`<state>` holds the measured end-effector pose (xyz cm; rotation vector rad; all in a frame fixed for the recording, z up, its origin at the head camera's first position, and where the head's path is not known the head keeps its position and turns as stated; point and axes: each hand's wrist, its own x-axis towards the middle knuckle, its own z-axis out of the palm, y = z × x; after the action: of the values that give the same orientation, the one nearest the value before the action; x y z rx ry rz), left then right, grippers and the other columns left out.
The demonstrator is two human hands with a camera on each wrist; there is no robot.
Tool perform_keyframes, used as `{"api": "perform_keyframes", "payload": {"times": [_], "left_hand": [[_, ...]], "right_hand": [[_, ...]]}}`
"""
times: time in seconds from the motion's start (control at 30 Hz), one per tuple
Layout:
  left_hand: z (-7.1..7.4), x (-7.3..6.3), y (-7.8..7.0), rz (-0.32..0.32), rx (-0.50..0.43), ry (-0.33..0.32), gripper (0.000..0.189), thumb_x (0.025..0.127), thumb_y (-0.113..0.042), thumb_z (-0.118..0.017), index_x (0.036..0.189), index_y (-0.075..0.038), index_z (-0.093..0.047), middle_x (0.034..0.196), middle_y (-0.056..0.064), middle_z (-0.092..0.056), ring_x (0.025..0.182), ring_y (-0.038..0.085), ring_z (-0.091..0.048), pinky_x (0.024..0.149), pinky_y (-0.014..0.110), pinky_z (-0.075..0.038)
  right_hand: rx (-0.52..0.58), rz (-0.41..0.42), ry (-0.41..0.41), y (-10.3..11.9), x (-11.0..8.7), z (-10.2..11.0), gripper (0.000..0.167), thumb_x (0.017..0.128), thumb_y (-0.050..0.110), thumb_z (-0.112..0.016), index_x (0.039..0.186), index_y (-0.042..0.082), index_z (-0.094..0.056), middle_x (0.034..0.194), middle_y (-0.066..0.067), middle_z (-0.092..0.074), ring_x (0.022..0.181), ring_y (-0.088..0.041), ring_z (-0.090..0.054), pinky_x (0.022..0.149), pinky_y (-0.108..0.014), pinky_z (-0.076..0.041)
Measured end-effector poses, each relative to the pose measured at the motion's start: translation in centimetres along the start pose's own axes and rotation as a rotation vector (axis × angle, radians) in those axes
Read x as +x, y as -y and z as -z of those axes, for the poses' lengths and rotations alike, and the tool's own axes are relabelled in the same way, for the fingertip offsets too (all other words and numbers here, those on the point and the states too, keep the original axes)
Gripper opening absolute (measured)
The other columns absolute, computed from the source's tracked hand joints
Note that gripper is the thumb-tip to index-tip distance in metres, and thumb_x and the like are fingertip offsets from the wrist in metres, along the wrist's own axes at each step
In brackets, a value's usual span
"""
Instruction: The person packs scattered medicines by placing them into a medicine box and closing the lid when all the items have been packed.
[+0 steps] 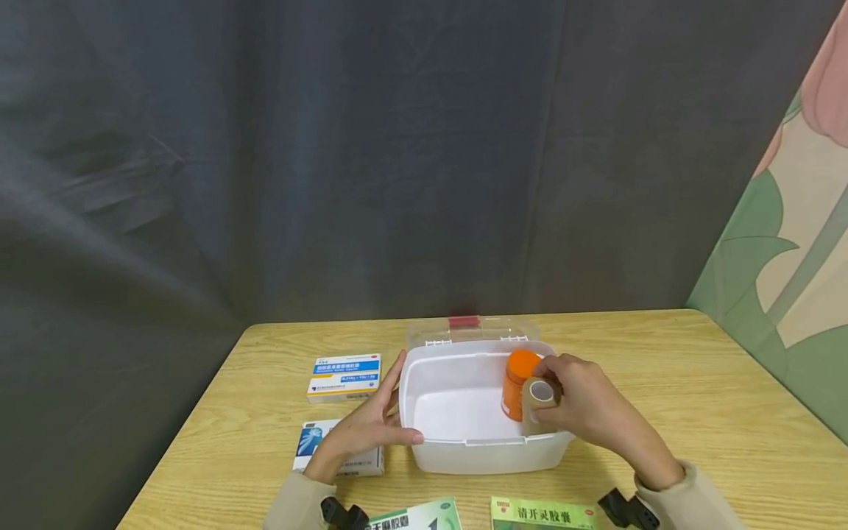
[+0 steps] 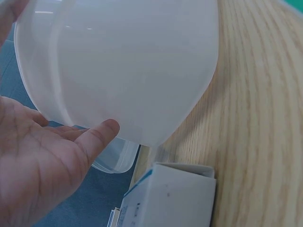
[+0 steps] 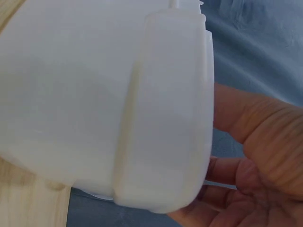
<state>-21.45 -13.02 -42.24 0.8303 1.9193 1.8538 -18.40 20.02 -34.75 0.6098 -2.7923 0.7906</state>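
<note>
A white plastic box stands uncovered on the table, its clear lid folded back behind it. My left hand rests against the box's left side, the thumb at the front corner and the fingers spread along the wall. With my right hand I grip a tan roll with a white hollow core, upright at the box's right end. Beside the roll, an orange bottle with an orange cap is inside the box. The box wall hides my right fingertips and the roll in the right wrist view.
Left of the box lie a blue-and-white medicine carton and another white carton, partly behind my left hand. Two green-and-white cartons, one on the left and a greener one on the right, lie at the near edge. A dark curtain hangs behind the table.
</note>
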Motion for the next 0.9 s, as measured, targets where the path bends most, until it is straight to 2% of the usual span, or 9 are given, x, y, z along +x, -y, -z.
{"api": "perform_keyframes", "payload": {"times": [0.4, 0.53, 0.9], "left_hand": [[-0.02, 0.01, -0.04, 0.002, -0.001, -0.002, 0.114, 0.080, -0.025, -0.081, 0.156, -0.031, 0.005, 0.161, 0.006, -0.004, 0.142, 0.036, -0.021, 0.108, 0.048, -0.030], [-0.08, -0.04, -0.08, -0.006, -0.018, 0.005, 0.116, 0.080, -0.024, -0.082, 0.156, -0.030, 0.006, 0.161, 0.007, -0.003, 0.141, 0.037, -0.020, 0.108, 0.050, -0.030], [-0.15, -0.07, -0.16, -0.006, -0.009, -0.002, 0.117, 0.079, -0.023, -0.083, 0.156, -0.031, 0.006, 0.161, 0.008, -0.004, 0.141, 0.037, -0.021, 0.109, 0.050, -0.028]], "right_hand": [[0.009, -0.019, 0.046, 0.24, -0.03, 0.15, 0.038, 0.059, 0.009, -0.086, 0.088, 0.006, -0.060, 0.070, 0.002, -0.048, 0.062, -0.013, -0.043, 0.054, -0.026, -0.037], [0.015, -0.051, 0.076, 0.34, -0.03, 0.09, 0.040, 0.059, 0.010, -0.088, 0.088, 0.006, -0.061, 0.071, 0.001, -0.049, 0.063, -0.013, -0.045, 0.055, -0.026, -0.038], [-0.005, -0.039, 0.111, 0.37, 0.02, 0.03, 0.042, 0.057, 0.011, -0.093, 0.084, 0.006, -0.061, 0.071, 0.001, -0.049, 0.065, -0.014, -0.044, 0.055, -0.026, -0.038]]}}
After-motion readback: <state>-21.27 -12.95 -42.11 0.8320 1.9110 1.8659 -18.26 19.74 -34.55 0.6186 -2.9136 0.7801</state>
